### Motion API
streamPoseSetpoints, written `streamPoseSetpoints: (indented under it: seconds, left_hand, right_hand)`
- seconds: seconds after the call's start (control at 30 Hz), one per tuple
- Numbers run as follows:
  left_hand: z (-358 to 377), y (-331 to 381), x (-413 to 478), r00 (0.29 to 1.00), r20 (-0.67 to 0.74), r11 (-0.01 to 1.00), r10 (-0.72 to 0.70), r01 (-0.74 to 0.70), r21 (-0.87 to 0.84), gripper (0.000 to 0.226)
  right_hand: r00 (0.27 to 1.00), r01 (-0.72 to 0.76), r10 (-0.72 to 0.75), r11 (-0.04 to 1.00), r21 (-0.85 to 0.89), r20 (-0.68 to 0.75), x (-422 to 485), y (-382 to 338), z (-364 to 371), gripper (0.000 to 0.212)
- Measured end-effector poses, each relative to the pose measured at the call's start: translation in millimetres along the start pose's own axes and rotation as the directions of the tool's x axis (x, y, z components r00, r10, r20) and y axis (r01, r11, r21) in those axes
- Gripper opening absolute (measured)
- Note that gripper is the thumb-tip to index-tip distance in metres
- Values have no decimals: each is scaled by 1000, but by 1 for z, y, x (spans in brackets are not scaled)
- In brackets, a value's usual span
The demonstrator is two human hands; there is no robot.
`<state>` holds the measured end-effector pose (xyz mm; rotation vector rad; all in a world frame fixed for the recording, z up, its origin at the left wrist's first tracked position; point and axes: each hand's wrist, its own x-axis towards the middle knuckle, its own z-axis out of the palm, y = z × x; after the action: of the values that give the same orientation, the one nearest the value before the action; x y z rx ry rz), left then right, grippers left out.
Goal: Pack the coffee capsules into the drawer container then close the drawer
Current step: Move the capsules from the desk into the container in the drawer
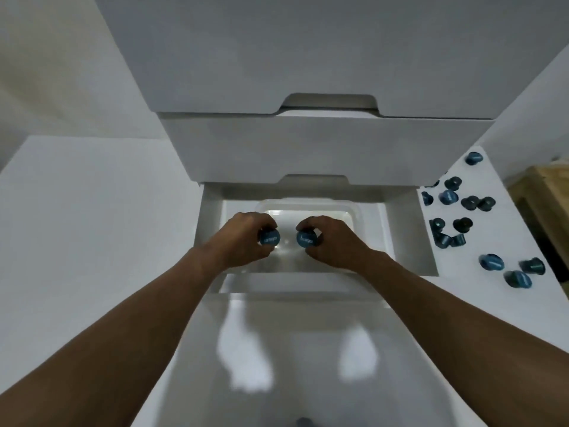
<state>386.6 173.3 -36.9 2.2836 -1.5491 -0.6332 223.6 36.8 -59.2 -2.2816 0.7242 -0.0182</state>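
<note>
The bottom white drawer is pulled open, and a clear plastic container sits inside it. Both hands are over that container. My left hand grips a blue coffee capsule with its foil face toward me. My right hand grips a second blue capsule the same way. The two capsules are side by side, a small gap between them. Several more blue capsules lie scattered on the white surface to the right of the drawer.
Two shut white drawers stack above the open one. A white surface spreads to the left. A wooden piece of furniture stands at the far right. The glossy white drawer front is below my arms.
</note>
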Motion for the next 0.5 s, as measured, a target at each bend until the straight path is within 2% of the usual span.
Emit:
streamPoseSetpoints:
  seconds: [0.1,0.27,0.37,0.5]
  left_hand:
    - [5,-12,9,992,100,996,76,-81,46,38]
    - [18,-26,22,955,278,984,105,-141,113,32]
    - [26,-30,30,937,328,977,118,-168,129,33]
    - [38,-31,38,914,387,974,125,-188,129,32]
  right_hand:
    - [996,-10,13,999,-35,84,8,7,4,44]
    - [977,-26,43,996,-81,211,20,17,14,44]
    - [966,-7,32,995,-98,257,26,19,22,35]
    - [956,21,7,995,-93,294,29,20,26,32]
